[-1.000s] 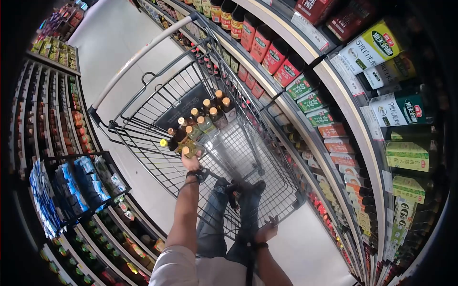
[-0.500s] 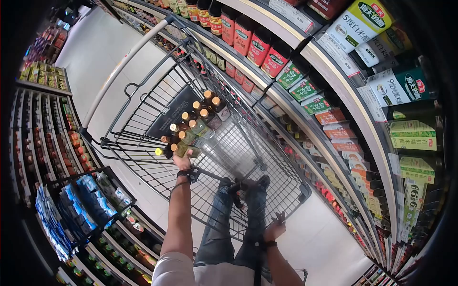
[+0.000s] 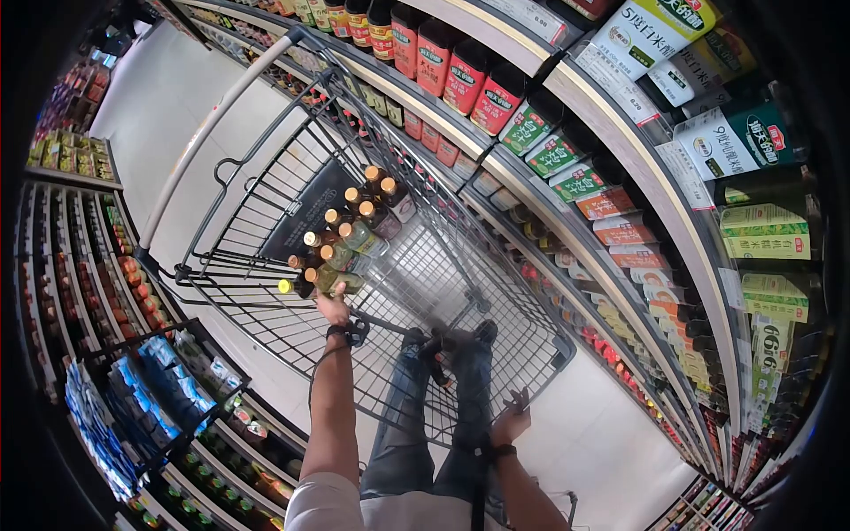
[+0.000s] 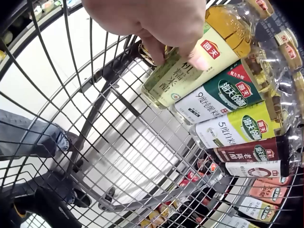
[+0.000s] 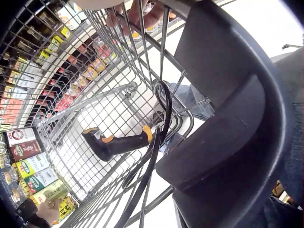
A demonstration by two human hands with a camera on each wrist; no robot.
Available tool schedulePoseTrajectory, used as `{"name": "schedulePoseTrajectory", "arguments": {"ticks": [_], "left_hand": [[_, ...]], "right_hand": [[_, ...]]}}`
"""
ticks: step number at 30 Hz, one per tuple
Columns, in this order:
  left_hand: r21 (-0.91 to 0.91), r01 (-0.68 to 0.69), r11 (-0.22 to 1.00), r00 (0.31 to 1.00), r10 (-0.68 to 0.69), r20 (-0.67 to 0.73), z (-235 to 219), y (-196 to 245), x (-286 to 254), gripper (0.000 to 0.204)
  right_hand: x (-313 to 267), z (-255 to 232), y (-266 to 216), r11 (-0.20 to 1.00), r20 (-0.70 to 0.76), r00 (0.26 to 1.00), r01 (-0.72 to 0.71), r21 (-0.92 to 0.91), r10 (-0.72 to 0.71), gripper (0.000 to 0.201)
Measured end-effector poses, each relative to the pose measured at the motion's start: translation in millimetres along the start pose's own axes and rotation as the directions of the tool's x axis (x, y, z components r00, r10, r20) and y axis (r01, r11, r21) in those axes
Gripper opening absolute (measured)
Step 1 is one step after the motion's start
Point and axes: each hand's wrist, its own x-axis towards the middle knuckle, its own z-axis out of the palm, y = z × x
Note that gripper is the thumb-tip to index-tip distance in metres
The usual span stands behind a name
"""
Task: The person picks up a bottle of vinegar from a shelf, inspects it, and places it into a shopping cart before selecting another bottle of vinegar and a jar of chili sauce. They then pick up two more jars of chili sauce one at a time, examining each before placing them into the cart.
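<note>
My left hand (image 3: 333, 307) reaches over the side of the shopping cart (image 3: 212, 296) and grips a vinegar bottle (image 4: 173, 90) with a pale green label, thumb and fingertips on its label. This bottle stands at the near end of a cluster beside a white-and-green labelled vinegar bottle (image 4: 202, 107), a yellow-green one (image 4: 232, 128) and dark ones (image 4: 247, 151). A yellow-capped bottle (image 3: 285, 286) sits at the row's end. My right hand (image 3: 511, 418) is by the cart's near corner, its fingers (image 5: 151, 18) loosely extended behind the wires, holding nothing.
A black-and-yellow handheld scanner (image 5: 121, 145) is inside the cart near a black strap (image 5: 151, 161). Shelves of bottles (image 3: 482, 80) line the right; racks with blue packets (image 3: 146, 385) stand left. My jeans-clad legs (image 3: 398, 403) are beneath the cart's wires.
The cart and bottles have shifted left and slightly down in the head view. My left hand stays on the vinegar bottle; the right hand appears slightly higher, its fingers more spread.
</note>
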Motion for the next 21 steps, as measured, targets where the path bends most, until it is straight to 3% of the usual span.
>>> {"name": "schedulePoseTrajectory", "arguments": {"ticks": [1, 4, 13, 16, 19, 21], "left_hand": [[0.008, 0.015, 1.000, 1.000, -0.015, -0.007, 1, -1, 0, 0.059], [-0.217, 0.051, 0.975, 0.996, -0.067, -0.065, 10, -32, 9, 0.058], [-0.041, 0.143, 0.989, 0.989, -0.144, -0.023, 7, -14, 10, 0.064], [0.110, 0.167, 0.980, 0.986, -0.166, -0.023, 3, 22, 2, 0.064], [0.124, 0.177, 0.976, 0.971, -0.193, 0.137, 0, -7, 14, 0.060], [0.061, 0.349, 0.935, 0.923, -0.354, 0.153, -2, -6, 10, 0.060]], "right_hand": [[-1, -1, 0, 1.000, -0.005, 1.000, -0.003, 0.002, 0.003, 0.045], [0, 2, 1, 1.000, -0.017, 1.000, -0.006, 0.013, 0.006, 0.046], [-1, 3, -1, 0.999, -0.025, 0.999, 0.042, 0.019, -0.041, 0.047], [1, 4, 5, 0.998, -0.032, 0.998, 0.048, 0.045, -0.047, 0.046], [1, 5, 3, 0.997, -0.040, 0.999, 0.034, 0.069, -0.031, 0.046], [0, 6, 1, 0.997, -0.054, 0.998, 0.029, 0.075, -0.025, 0.045]]}}
